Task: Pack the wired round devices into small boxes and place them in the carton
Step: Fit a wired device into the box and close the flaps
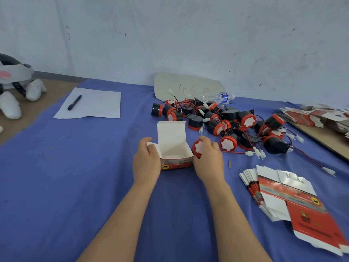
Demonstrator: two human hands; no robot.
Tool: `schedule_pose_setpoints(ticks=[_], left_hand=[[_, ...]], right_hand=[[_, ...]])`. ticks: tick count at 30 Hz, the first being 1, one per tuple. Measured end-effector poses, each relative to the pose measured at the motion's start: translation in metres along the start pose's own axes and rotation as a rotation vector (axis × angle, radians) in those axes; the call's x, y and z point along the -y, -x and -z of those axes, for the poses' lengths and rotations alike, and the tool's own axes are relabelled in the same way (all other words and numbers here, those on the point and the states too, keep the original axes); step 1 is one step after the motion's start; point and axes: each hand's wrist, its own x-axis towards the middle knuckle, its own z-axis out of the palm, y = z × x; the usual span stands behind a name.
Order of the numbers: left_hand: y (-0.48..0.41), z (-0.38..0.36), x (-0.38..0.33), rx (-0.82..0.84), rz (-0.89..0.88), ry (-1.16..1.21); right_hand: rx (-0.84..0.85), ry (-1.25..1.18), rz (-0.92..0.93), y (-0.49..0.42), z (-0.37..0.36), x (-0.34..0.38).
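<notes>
A small box (174, 150) stands on the blue desk (75, 176), near the middle. It is open at the top and its lid flap sticks straight up. The inside is white and the front is red.

The left hand (147, 159) holds the left end of the small box. Its grip is curled round that end, with the thumb on the side flap.

The right hand (207, 157) is just beside the right end of the box. Its grip is closed round 1 round device (198, 147), which has a red rim and a white face. The device is outside the box, touching its right side or very near it.

Behind the hands lies a pile of round devices (226, 120). They are black and red, with red and black wires and white plugs.

To the right is a stack of flat boxes (264, 190). More flat boxes (321, 116) lie on a brown board at the far right.

A water bottle (217, 98) lies behind the pile. A card (187, 87) marked 46 leans on the wall. To the left, a pen (74, 103) rests on a sheet of paper (90, 104).
</notes>
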Motion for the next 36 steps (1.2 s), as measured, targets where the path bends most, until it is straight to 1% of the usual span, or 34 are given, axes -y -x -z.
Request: schedule_pose_setpoints(ticks=[2, 4, 5, 7, 9, 10, 11, 12, 13, 14, 15, 17, 18, 19, 21, 23, 25, 26, 28, 30, 34, 36], left_hand=[[-0.006, 0.004, 0.002, 0.060, 0.169, 0.169], [-0.009, 0.007, 0.002, 0.090, 0.226, 0.184], [-0.008, 0.008, 0.001, 0.088, 0.219, 0.171], [-0.006, 0.008, 0.000, 0.050, 0.133, 0.085], [-0.001, 0.007, -0.001, 0.021, -0.012, -0.036], [0.002, 0.006, -0.001, 0.019, -0.083, -0.090], [0.004, 0.005, -0.001, 0.020, -0.148, -0.143], [0.006, 0.003, -0.001, 0.022, -0.202, -0.196], [0.007, 0.002, -0.002, 0.026, -0.244, -0.238], [0.008, 0.002, -0.002, 0.035, -0.273, -0.260], [0.009, 0.002, -0.002, 0.046, -0.289, -0.266], [0.008, 0.002, -0.001, 0.056, -0.272, -0.244], [0.006, 0.002, -0.001, 0.047, -0.233, -0.210], [0.004, 0.003, -0.002, 0.041, -0.178, -0.165], [0.000, 0.003, -0.002, 0.064, -0.069, -0.073], [-0.001, 0.003, -0.002, 0.110, -0.007, -0.025], [0.000, 0.002, -0.001, 0.119, -0.006, -0.022], [0.001, 0.001, -0.001, 0.105, -0.031, -0.030], [0.002, 0.001, 0.000, 0.038, -0.141, -0.089], [0.005, 0.000, 0.001, -0.044, -0.286, -0.193], [0.014, 0.000, -0.003, -0.108, -0.517, -0.505], [0.022, 0.002, -0.013, -0.131, -0.666, -0.587]], right_hand=[[0.004, 0.002, 0.019, 0.000, 0.000, -0.001], [-0.030, -0.002, 0.027, 0.000, 0.001, -0.002], [-0.105, -0.036, 0.021, 0.001, 0.002, -0.001], [-0.375, -0.169, 0.019, 0.002, 0.010, 0.006], [-0.648, -0.233, 0.109, 0.005, 0.018, 0.015], [-0.732, -0.237, 0.188, 0.007, 0.020, 0.022], [-0.776, -0.235, 0.283, 0.008, 0.019, 0.030], [-0.780, -0.224, 0.376, 0.010, 0.016, 0.037], [-0.742, -0.195, 0.452, 0.012, 0.011, 0.044], [-0.654, -0.149, 0.501, 0.014, 0.005, 0.049], [-0.509, -0.106, 0.511, 0.016, -0.001, 0.052], [-0.163, -0.095, 0.407, 0.015, -0.009, 0.046], [-0.037, -0.120, 0.335, 0.013, -0.011, 0.040], [0.020, -0.127, 0.294, 0.011, -0.013, 0.035], [0.026, -0.097, 0.293, 0.009, -0.014, 0.028], [0.005, -0.005, 0.309, 0.009, -0.015, 0.027], [0.010, 0.088, 0.306, 0.011, -0.019, 0.028], [0.025, 0.087, 0.283, 0.012, -0.019, 0.030], [0.034, -0.015, 0.228, 0.014, -0.018, 0.035], [-0.009, -0.057, 0.208, 0.014, -0.016, 0.037], [-0.043, 0.212, 0.212, 0.013, -0.016, 0.034], [-0.038, 0.262, 0.213, 0.012, -0.014, 0.034]])
